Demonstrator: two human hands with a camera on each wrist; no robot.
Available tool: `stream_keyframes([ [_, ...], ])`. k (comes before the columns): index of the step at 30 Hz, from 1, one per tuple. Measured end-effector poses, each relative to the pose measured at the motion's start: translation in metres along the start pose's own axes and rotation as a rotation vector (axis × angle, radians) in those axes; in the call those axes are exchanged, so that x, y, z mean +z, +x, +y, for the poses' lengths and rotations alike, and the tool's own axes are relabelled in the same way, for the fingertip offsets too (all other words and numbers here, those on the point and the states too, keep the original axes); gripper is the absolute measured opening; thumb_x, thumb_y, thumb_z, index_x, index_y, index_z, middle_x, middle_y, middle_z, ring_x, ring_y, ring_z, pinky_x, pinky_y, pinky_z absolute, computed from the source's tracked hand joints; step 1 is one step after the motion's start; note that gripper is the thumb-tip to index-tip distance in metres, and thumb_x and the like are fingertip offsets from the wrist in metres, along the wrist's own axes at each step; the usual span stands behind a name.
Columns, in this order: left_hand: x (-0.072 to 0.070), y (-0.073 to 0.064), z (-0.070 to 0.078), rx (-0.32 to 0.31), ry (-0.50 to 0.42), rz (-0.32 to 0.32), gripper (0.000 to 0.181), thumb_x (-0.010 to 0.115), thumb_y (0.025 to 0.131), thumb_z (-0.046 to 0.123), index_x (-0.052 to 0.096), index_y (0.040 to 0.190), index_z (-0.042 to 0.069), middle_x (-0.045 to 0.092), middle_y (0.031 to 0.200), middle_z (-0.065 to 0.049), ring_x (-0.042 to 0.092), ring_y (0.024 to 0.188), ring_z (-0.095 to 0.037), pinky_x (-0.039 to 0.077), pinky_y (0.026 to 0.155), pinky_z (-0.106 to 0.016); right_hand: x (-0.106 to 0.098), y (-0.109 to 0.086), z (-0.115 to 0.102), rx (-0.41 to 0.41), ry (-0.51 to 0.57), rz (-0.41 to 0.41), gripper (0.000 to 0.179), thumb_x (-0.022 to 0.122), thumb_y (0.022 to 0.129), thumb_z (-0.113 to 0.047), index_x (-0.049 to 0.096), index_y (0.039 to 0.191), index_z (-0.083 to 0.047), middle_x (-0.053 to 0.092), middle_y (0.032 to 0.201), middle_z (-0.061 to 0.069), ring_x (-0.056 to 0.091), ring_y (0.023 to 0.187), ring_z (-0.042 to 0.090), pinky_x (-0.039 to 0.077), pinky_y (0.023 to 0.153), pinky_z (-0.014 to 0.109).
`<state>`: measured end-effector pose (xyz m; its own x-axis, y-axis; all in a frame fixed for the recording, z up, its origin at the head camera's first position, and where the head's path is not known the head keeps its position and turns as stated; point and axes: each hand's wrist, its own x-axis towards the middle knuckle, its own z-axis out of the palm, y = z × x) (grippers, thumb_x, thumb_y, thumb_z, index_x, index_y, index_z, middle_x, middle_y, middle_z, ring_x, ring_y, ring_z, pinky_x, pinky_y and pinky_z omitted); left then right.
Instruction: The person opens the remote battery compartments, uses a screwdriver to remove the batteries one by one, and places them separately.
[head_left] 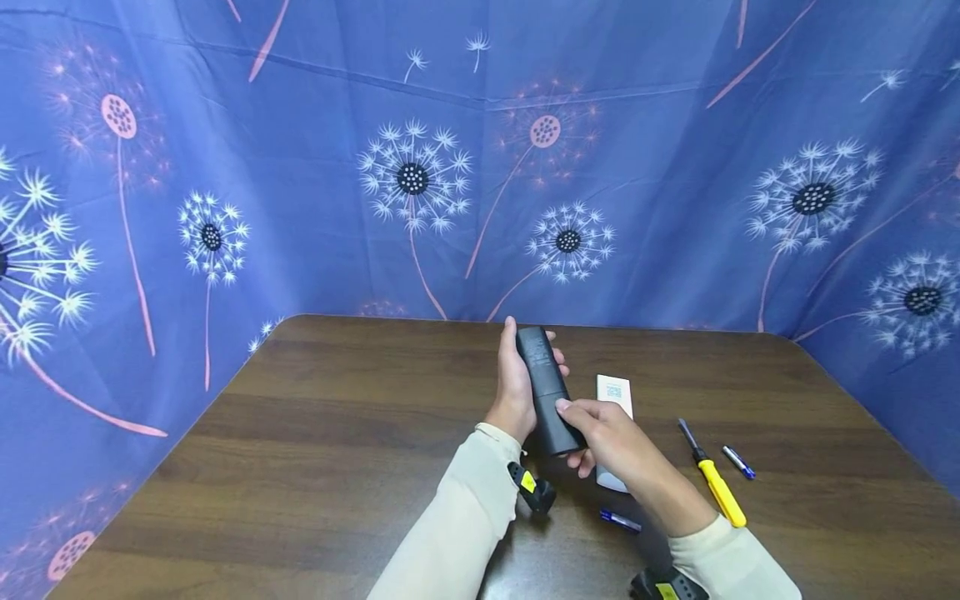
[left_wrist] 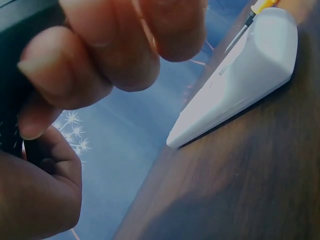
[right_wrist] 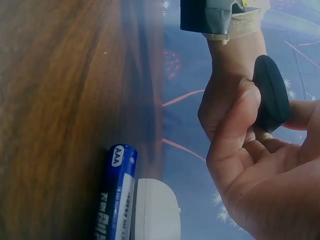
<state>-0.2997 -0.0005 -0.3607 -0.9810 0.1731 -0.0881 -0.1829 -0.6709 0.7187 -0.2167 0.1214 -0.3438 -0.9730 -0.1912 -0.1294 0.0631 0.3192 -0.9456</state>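
A slim black remote control (head_left: 545, 379) is held above the table, tilted, with a seam across its visible face. My left hand (head_left: 515, 392) grips its upper part, thumb along the left side and fingertips round the right edge. My right hand (head_left: 617, 439) pinches the lower end, thumb on the face and fingers beneath. The right wrist view shows that rounded end (right_wrist: 271, 95) between the hands. Beneath and just right of the remote lies a white device (head_left: 615, 390) with a printed code label, partly covered by my right hand.
One blue AAA battery (head_left: 620, 522) lies near my right forearm, and another blue battery (head_left: 738, 462) farther right. Between them is a yellow-handled screwdriver (head_left: 722, 490). A blue dandelion-print cloth (head_left: 315, 167) hangs behind the brown wooden table (head_left: 300, 467).
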Motion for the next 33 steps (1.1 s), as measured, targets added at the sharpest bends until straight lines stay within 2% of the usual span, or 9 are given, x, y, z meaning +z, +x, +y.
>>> stream_keyframes([
  [4,0.002,0.0,-0.001,-0.01,-0.004,0.001,0.073,0.032,0.096,0.073,0.065,0.112,0.01,0.06,0.076,-0.002,0.058,0.063,-0.015,0.047,0.06,-0.029,-0.003,0.0,-0.001,0.012,-0.023,0.017,0.042,0.05,0.105,-0.03,0.063,0.119,0.007,0.06,0.066,0.011,0.058,0.054,0.02,0.054,0.052,0.035],
  [9,0.005,0.0,-0.007,-0.04,0.034,0.026,0.071,0.03,0.1,0.067,0.068,0.112,0.008,0.061,0.077,-0.002,0.06,0.065,-0.015,0.049,0.061,-0.03,-0.008,-0.001,0.0,0.027,-0.046,0.006,0.043,0.049,0.105,-0.032,0.062,0.118,0.007,0.06,0.068,0.011,0.058,0.057,0.021,0.054,0.052,0.036],
  [16,0.01,0.003,-0.008,-0.022,0.029,0.057,0.072,0.026,0.104,0.062,0.069,0.107,0.004,0.061,0.075,-0.005,0.06,0.062,-0.016,0.05,0.06,-0.03,-0.014,0.007,-0.006,0.059,-0.091,-0.005,0.054,0.047,0.105,-0.042,0.061,0.124,0.006,0.063,0.094,0.014,0.062,0.075,0.025,0.056,0.063,0.041],
  [19,0.01,0.003,-0.007,-0.032,0.016,0.061,0.071,0.025,0.104,0.06,0.069,0.106,0.005,0.061,0.075,-0.005,0.059,0.061,-0.017,0.049,0.058,-0.03,-0.013,0.011,-0.01,0.069,-0.099,-0.016,0.056,0.046,0.105,-0.046,0.06,0.121,0.006,0.063,0.097,0.014,0.062,0.079,0.025,0.057,0.065,0.044],
  [26,0.008,0.002,-0.002,-0.017,0.0,0.071,0.071,0.025,0.104,0.062,0.066,0.111,0.004,0.06,0.078,-0.005,0.059,0.064,-0.017,0.052,0.063,-0.031,-0.002,0.02,-0.018,0.039,-0.035,-0.079,0.052,0.036,0.108,-0.043,0.05,0.125,0.004,0.067,0.086,0.019,0.064,0.065,0.024,0.051,0.05,0.037],
  [30,0.002,0.004,0.001,-0.001,-0.009,0.081,0.071,0.024,0.104,0.061,0.065,0.109,0.004,0.06,0.077,-0.005,0.059,0.063,-0.017,0.052,0.063,-0.032,0.009,0.022,-0.019,0.044,0.083,-0.129,0.047,0.034,0.11,-0.039,0.042,0.128,0.004,0.064,0.082,0.02,0.064,0.056,0.024,0.052,0.045,0.034],
  [33,-0.003,0.004,0.004,0.008,-0.015,0.076,0.07,0.022,0.105,0.061,0.064,0.107,0.005,0.059,0.076,-0.004,0.058,0.062,-0.017,0.052,0.062,-0.031,0.017,0.025,-0.016,0.039,0.173,-0.137,0.042,0.034,0.11,-0.034,0.039,0.128,0.004,0.061,0.083,0.023,0.065,0.054,0.024,0.055,0.046,0.036],
])
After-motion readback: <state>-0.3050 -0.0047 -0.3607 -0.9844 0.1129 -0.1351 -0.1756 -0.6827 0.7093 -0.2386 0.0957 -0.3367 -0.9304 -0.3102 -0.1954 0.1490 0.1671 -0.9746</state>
